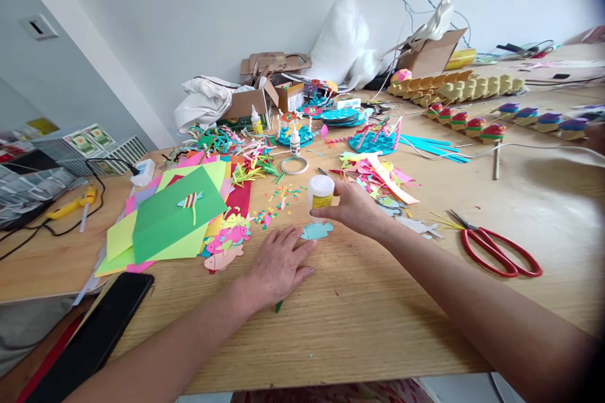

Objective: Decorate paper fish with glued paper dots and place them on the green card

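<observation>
My right hand is wrapped round a small white bottle with a yellow label, held just above the table. Below the bottle lies a light blue paper fish, flat on the wood. My left hand rests flat with fingers stretched out, its fingertips at the tail of this fish. A bit of green sticks out beneath the left hand. Several cut paper fish are piled to the left, and a striped fish sits on a green paper sheet.
Red-handled scissors lie at the right. Paper scraps, a tape roll and a glue bottle stand beyond my hands. A black phone is at the near left edge. Painted egg-carton strips are at the back right.
</observation>
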Available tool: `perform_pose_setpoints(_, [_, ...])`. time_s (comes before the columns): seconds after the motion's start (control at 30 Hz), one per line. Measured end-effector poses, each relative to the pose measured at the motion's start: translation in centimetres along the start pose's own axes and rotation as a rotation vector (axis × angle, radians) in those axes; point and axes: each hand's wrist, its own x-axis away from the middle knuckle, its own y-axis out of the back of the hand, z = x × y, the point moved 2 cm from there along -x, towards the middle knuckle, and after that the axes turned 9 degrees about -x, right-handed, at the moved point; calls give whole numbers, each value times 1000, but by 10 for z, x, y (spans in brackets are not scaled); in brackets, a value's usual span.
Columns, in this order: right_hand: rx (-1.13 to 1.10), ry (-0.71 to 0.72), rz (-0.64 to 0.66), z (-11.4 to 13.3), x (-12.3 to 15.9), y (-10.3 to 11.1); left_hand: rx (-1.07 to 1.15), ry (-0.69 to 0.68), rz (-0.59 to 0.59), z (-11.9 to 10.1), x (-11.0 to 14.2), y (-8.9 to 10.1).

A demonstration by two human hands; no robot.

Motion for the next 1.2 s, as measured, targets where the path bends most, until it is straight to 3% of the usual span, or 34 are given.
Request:
perform_pose_setpoints(0.33, [-22, 4, -5, -1, 0, 2, -2, -9, -2, 0, 1, 2])
perform_pose_setpoints(0.6, [-77, 35, 13, 5, -4, -12, -1, -2, 2, 0, 1, -1])
perform_pose_setpoints(0.87, [-30, 1, -11, 3, -1, -8, 39, 13, 0, 1, 1, -1])
perform_pose_setpoints(1.2, [-57, 48, 46, 9, -2, -15, 23, 21, 13, 1, 2, -3])
